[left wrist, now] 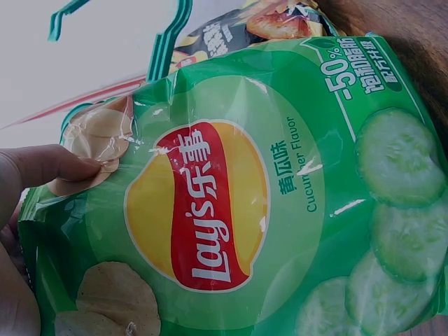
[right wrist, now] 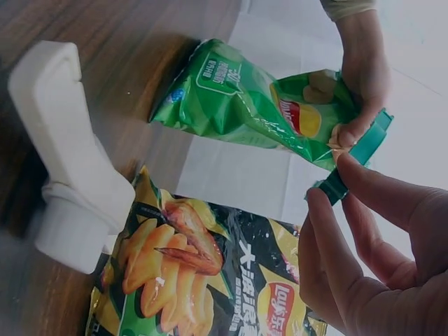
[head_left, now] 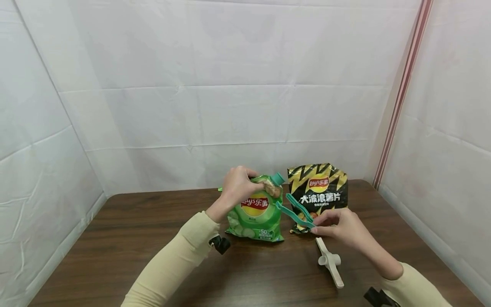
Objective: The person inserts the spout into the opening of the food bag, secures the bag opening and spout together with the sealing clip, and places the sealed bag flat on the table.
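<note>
A green bag of potato chips (head_left: 255, 221) stands upright on the table, its top edge gripped by my left hand (head_left: 239, 183) between thumb and fingers. My right hand (head_left: 339, 226) pinches one end of a teal bag clip (head_left: 301, 215) between thumb and fingertips. The clip's two arms are spread apart and point toward the green bag's right side. At that bag's upper right corner shows a teal round cap (head_left: 278, 178); whether it joins the clip, I cannot tell. In the left wrist view, the thumb presses on the front of the bag (left wrist: 294, 245).
Behind the right hand, a black and yellow chip bag (head_left: 318, 187) stands upright near the back. A white bag clip with a round spout (head_left: 329, 261) lies on the brown wooden table (head_left: 153, 256) below that hand. White sheeting (head_left: 230, 106) surrounds the back and sides.
</note>
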Demonstrator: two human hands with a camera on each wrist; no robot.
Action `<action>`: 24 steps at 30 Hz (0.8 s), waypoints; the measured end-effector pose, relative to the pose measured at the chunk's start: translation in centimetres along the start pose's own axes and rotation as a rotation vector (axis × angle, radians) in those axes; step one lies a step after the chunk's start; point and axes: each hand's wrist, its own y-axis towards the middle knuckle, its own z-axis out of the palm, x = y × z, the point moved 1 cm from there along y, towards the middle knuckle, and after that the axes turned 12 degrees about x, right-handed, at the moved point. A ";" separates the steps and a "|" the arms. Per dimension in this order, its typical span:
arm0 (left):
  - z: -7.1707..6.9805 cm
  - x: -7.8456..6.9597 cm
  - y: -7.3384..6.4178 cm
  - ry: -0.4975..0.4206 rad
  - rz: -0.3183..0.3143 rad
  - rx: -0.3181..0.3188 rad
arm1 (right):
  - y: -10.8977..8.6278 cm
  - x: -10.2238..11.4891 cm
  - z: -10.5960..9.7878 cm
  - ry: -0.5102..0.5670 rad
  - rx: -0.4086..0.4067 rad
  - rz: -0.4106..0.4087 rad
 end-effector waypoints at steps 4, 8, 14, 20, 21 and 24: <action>0.1 0.0 -0.1 0.003 0.004 -0.006 | 0.7 0.2 0.1 0.048 -0.004 0.001; 0.1 0.0 -0.2 0.004 0.013 -0.013 | 1.3 0.4 0.2 0.064 -0.020 -0.002; 0.3 0.1 -0.3 0.010 0.027 -0.025 | 2.1 0.7 0.2 0.082 -0.038 -0.030; 0.3 0.1 -0.5 0.009 0.035 -0.024 | 2.8 1.1 0.3 0.115 -0.032 -0.057; 0.2 0.1 -0.5 0.005 0.035 -0.023 | 3.0 1.2 0.3 0.121 -0.031 -0.059; 0.2 0.0 -0.6 -0.010 0.035 -0.024 | 3.5 1.4 0.5 0.129 -0.042 -0.062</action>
